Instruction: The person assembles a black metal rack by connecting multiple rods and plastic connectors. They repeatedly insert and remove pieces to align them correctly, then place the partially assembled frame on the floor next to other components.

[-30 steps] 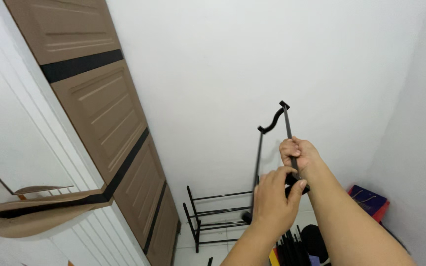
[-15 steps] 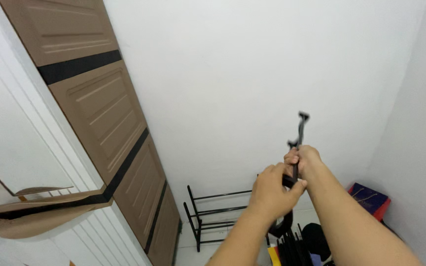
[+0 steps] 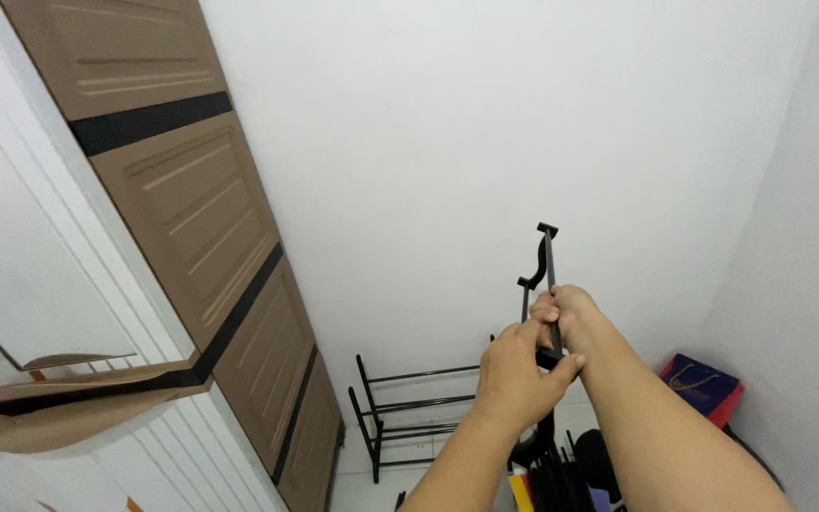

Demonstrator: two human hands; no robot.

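While both arms reach up toward the white wall [image 3: 485, 142], the left hand [image 3: 516, 372] and the right hand [image 3: 569, 318] clasp a slim black metal frame piece [image 3: 544, 261], fingers closed tight around its shaft. Its curved, hooked top sticks up just above the knuckles, held upright in the air near the corner. Below the hands stands a black wire shoe rack [image 3: 400, 408] on the floor, beside a brown panelled door [image 3: 191, 209] with 2 black bands. A blue and red bag [image 3: 703, 387] leans against the right wall.
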